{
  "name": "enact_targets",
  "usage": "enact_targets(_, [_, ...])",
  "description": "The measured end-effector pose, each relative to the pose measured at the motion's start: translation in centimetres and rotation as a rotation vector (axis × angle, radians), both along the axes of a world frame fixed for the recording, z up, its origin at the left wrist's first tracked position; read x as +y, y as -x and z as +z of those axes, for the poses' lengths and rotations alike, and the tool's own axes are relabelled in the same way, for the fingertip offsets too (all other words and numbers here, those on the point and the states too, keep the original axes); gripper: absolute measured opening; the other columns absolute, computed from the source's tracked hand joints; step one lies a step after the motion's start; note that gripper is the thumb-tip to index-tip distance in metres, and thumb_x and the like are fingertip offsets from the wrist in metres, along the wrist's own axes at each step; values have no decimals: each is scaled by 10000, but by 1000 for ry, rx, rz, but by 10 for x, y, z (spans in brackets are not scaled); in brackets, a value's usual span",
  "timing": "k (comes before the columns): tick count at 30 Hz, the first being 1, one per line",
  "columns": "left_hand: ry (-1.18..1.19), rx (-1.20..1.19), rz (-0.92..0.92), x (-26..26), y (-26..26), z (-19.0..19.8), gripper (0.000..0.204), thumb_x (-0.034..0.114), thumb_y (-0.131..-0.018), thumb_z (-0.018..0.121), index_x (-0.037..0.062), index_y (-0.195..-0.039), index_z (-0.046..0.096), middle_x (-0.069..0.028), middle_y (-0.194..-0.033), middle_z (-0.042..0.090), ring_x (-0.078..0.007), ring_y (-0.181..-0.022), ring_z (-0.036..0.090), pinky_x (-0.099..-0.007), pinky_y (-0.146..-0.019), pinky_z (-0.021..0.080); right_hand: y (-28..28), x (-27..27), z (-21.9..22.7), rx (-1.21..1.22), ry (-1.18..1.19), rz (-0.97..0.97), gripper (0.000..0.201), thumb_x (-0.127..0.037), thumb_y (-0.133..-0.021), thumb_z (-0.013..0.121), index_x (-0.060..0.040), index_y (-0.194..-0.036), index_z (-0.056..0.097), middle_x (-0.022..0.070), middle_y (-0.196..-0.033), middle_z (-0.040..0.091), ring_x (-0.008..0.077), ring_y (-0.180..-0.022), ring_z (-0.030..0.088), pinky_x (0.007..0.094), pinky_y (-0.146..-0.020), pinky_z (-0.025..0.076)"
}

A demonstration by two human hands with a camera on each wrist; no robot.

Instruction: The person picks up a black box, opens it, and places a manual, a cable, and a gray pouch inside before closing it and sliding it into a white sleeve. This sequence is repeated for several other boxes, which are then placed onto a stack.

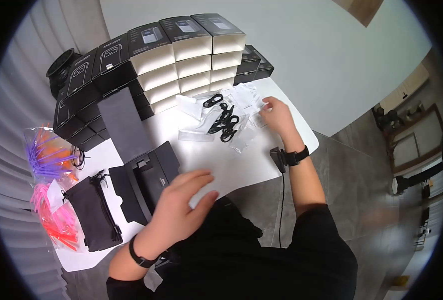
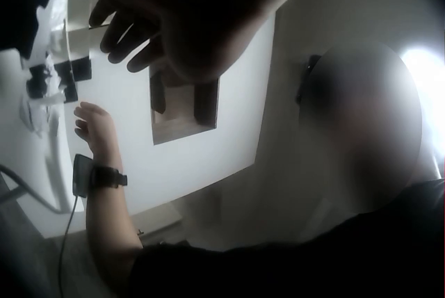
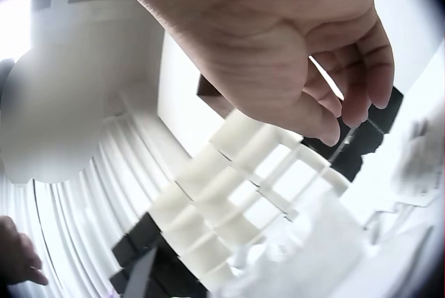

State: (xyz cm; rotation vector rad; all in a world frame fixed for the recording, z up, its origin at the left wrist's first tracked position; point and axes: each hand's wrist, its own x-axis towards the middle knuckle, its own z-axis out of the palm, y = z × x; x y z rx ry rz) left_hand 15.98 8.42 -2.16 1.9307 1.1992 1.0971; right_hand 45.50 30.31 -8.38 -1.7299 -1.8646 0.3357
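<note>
Right hand [image 1: 277, 117] is well right of the open black box [image 1: 163, 166], at the edge of the clear packets [image 1: 244, 100]. Grip there: fingers loosely bent, gap to thumb, nothing seen in it; can't tell if fingertips touch a packet. Left hand [image 1: 181, 204] sits over the open box's near right corner, grip spread, nothing held; it hides part of that box. Left wrist view dark, right wrist view washed out over the packets.

Writing: box stack [image 1: 154, 62] beyond the open box has device pictures and pale lettering on top, too small to read. Same for a tiny white mark inside the open box. Packet print illegible.

Packets: flat, shiny, crinkled, some whitish, right of the open box on the white counter [image 1: 221, 170]. Black coiled cables [image 1: 226, 120] lie among them.
</note>
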Motion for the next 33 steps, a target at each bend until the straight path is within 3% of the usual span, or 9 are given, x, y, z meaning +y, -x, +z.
enact_targets(2, [160,-87,-115,12,-22,-10,316,161,-917,711,-33,-1162,664,-216,-1181,674,-370,-1094,653,-393,-932,510,-4,6,-16,-32,137,-45,497,-218,-765,762,11,-1193,656,228,-1040,715,368,-991,695,400,-881,544])
enact_targets(6, [611,-339,-168,34,-75,-45,363,177,-973,636,-24,-1274,610,-153,-1247,671,-255,-1148,643,-360,-981,487,-6,10,-40,-91,150,-116,542,-187,-727,782,43,-1195,635,260,-1086,701,399,-1046,675,431,-898,537])
enact_targets(7, [666,-409,-193,41,-85,-60,388,201,-978,633,-20,-1295,596,-140,-1250,667,-236,-1150,636,-353,-977,484,-12,16,-56,-130,98,-123,617,-182,-712,817,-8,-1267,611,163,-946,721,328,-894,716,369,-816,557])
enact_targets(11, [1024,-651,-197,57,-100,-58,402,258,-963,644,14,-1279,598,-87,-1218,664,-185,-1113,621,-316,-926,478,-19,18,-50,-54,89,-31,388,-170,-730,806,9,-1047,672,121,-809,685,258,-740,665,347,-709,530])
enact_targets(15, [965,-725,-114,72,-115,-60,334,286,-952,644,48,-1186,620,-66,-1154,674,-156,-1036,624,-304,-864,480,-20,34,-28,114,192,53,201,-170,-775,784,-3,-799,673,47,-668,621,163,-615,576,314,-598,473])
enact_targets(19, [976,-757,-120,81,-130,-56,284,273,-957,634,58,-1143,624,-63,-1135,678,-159,-1022,625,-311,-855,484,-13,72,-40,250,224,85,249,-193,-799,777,-30,-683,629,11,-613,595,120,-570,552,306,-542,450])
enact_targets(23, [1032,-760,-87,79,-136,-63,265,263,-965,622,60,-1137,624,-64,-1124,683,-167,-1021,627,-316,-858,488,7,82,-57,52,188,-20,255,-205,-758,799,-38,-678,623,44,-617,617,154,-561,583,325,-555,475])
enact_targets(26, [1040,-759,-66,77,-132,-74,259,261,-970,618,62,-1134,624,-65,-1121,687,-171,-1017,630,-320,-861,489,16,79,-62,-20,217,-54,228,-265,-722,805,-86,-801,688,119,-830,730,304,-819,709,415,-726,550])
enact_targets(33, [1066,-762,-72,72,-127,-83,243,260,-969,615,62,-1110,631,-70,-1116,693,-165,-1004,631,-316,-839,486,36,70,-58,-58,164,-95,315,-295,-696,852,-103,-892,698,113,-892,730,316,-883,704,431,-792,551])
